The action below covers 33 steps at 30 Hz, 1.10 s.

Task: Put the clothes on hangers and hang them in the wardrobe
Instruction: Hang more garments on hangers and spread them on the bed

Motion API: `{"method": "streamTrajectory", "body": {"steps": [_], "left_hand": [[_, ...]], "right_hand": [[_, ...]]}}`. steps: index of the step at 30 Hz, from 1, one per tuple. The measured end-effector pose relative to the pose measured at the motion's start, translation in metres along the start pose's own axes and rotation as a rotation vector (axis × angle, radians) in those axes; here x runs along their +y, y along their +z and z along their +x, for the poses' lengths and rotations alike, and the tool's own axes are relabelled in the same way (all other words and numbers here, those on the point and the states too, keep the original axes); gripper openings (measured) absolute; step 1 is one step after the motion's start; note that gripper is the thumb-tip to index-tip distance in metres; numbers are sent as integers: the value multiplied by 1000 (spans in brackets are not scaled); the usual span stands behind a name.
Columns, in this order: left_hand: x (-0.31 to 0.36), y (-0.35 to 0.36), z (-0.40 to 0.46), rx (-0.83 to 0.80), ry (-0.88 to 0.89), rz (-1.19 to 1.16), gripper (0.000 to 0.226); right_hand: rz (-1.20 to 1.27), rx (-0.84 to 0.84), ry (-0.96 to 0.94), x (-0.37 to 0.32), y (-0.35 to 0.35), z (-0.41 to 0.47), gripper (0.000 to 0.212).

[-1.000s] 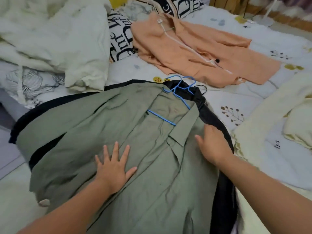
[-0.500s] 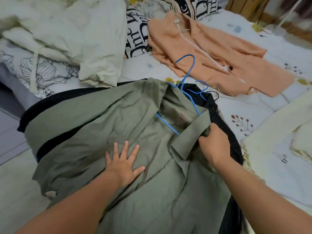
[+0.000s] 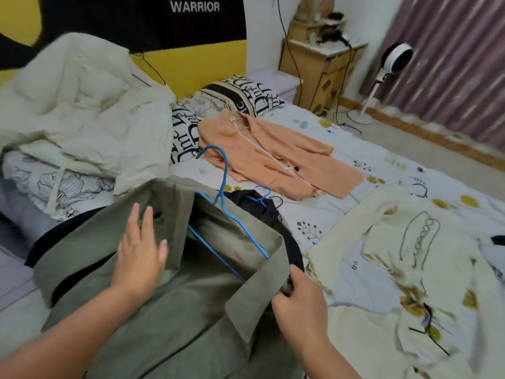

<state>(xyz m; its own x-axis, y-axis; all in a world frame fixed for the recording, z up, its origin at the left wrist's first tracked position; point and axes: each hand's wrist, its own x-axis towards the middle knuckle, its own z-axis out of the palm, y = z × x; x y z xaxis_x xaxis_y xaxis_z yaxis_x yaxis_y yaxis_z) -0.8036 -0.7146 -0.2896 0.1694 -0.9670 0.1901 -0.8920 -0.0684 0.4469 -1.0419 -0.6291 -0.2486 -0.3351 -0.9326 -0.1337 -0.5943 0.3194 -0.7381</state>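
Note:
An olive-green shirt (image 3: pixel 169 318) lies raised off the bed with a blue wire hanger (image 3: pixel 222 187) inside its collar, hook pointing up. My right hand (image 3: pixel 299 299) grips the shirt's right shoulder and collar edge. My left hand (image 3: pixel 140 253) rests flat with straight fingers on the shirt's left shoulder. Under the shirt lies a black garment (image 3: pixel 262 212) with a second blue hanger (image 3: pixel 261 199) on it. An orange garment (image 3: pixel 273 157) on a white hanger is spread farther back on the bed.
A cream duvet (image 3: pixel 82 105) is piled at the left, printed pillows (image 3: pixel 246 97) at the headboard. A cream printed cloth (image 3: pixel 396 269) lies at the right. Beyond the bed stand a wooden bedside cabinet (image 3: pixel 319 69), a white fan (image 3: pixel 393 64) and a purple curtain (image 3: pixel 451 64).
The shirt's collar end has been lifted with the hanger, whose hook now stands higher. My left hand slid up to the left shoulder. My head tilted up, showing the room.

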Motion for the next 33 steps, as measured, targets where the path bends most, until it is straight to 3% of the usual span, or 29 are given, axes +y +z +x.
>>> {"method": "streamTrajectory", "body": {"steps": [5, 10, 13, 16, 19, 21, 27, 33], "left_hand": [[36, -92, -9, 157, 137, 39, 58], [25, -181, -28, 85, 386, 257, 7], [18, -226, -51, 5, 473, 249, 18], [18, -262, -78, 116, 591, 255, 18], [11, -287, -96, 205, 642, 257, 22], [-12, -288, -94, 151, 626, 213, 26], [-67, -293, -96, -37, 691, 127, 42], [-42, -320, -129, -163, 826, 32, 33]], "right_hand": [[24, 1, -81, -24, -46, -73, 18], [30, 56, -128, -52, -92, -139, 20], [81, 40, -138, -65, -117, -172, 17], [183, -45, -156, -79, -140, -203, 16], [227, -104, -181, -95, -158, -234, 32], [254, -103, -173, -104, -163, -255, 41], [118, 81, -140, -116, -138, -320, 7], [67, 298, 8, -103, -133, -389, 9]]}}
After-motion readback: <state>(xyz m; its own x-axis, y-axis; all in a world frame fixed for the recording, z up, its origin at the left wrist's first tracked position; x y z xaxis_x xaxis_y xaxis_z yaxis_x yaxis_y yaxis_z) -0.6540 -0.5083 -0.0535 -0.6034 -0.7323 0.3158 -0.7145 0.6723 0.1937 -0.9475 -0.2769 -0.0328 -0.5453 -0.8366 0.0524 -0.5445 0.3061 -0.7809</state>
